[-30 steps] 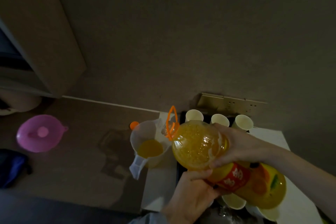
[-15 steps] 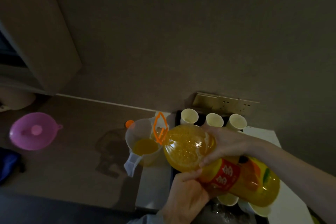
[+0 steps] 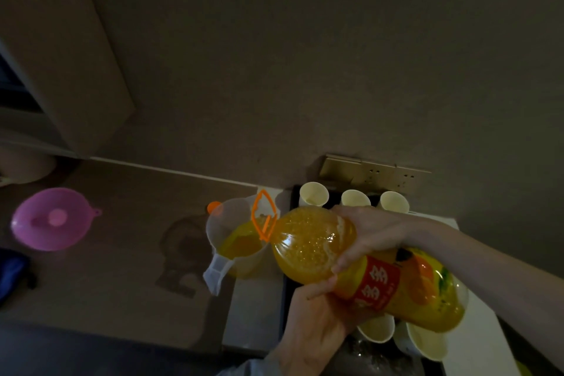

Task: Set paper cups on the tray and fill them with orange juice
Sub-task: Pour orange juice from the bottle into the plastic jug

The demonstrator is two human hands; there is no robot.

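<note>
Juice bottle (image 3: 366, 265) w/ red label, white characters, in both hands (image 3: 374, 233).

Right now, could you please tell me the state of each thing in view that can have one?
Juice bottle: uncapped, tipped sideways, pouring.
Pitcher: upright, partly filled with juice.
Orange cap: off, lying behind the pitcher.
Back paper cups: upright; contents unclear.
Near paper cups: upright, partly hidden.
Left hand: gripping the bottle from below.
Right hand: gripping the bottle from above.
Pink funnel: unused, mouth up.
</note>
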